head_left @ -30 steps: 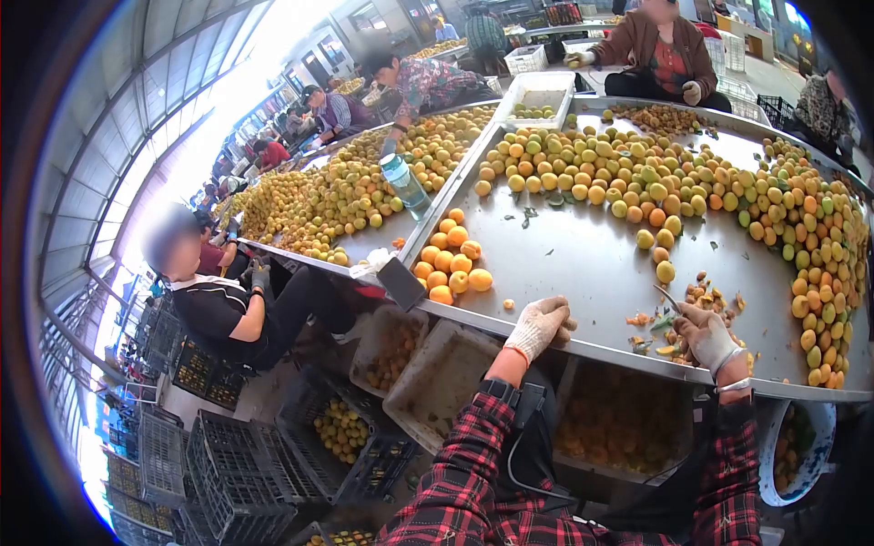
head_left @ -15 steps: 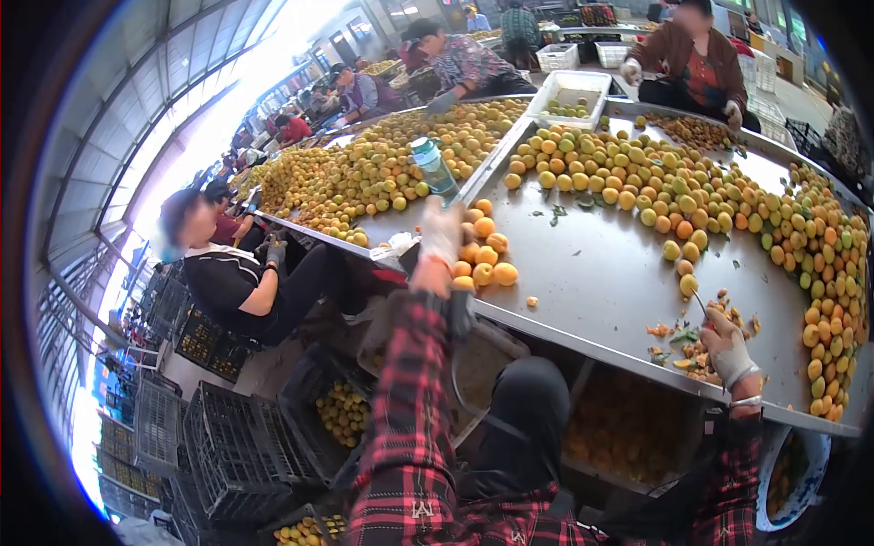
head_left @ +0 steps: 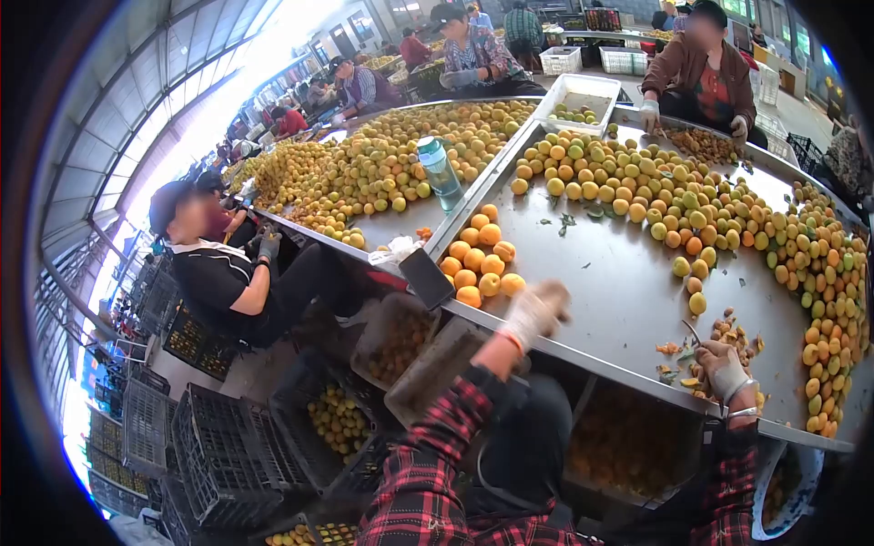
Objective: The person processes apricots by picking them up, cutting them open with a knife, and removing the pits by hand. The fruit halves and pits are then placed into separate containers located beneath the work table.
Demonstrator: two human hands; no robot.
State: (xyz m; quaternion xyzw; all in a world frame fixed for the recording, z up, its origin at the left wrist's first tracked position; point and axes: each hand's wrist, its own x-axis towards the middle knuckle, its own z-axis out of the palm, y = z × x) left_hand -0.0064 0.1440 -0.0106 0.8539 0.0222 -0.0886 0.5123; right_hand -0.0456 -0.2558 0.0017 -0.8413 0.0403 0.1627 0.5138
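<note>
My left hand, in a pale glove, hovers near the table's front edge, just right of a small group of orange apricots. It is blurred, so its fingers and anything in them are hard to make out. On the right, my gloved right hand is closed around a small curved metal tool. Beneath and beside that hand lie apricot scraps on the metal table. A long heap of yellow-green apricots curves across the back and right side.
A dark phone-like object sits at the table's left corner, with a blue bottle behind it. A white tray stands at the back. Crates are at lower left. A seated person is on the left; others work across the tables.
My left hand reached left to the orange apricot group, then came back right to the front edge. My right hand keeps its tool near the scraps. The view has shifted.
</note>
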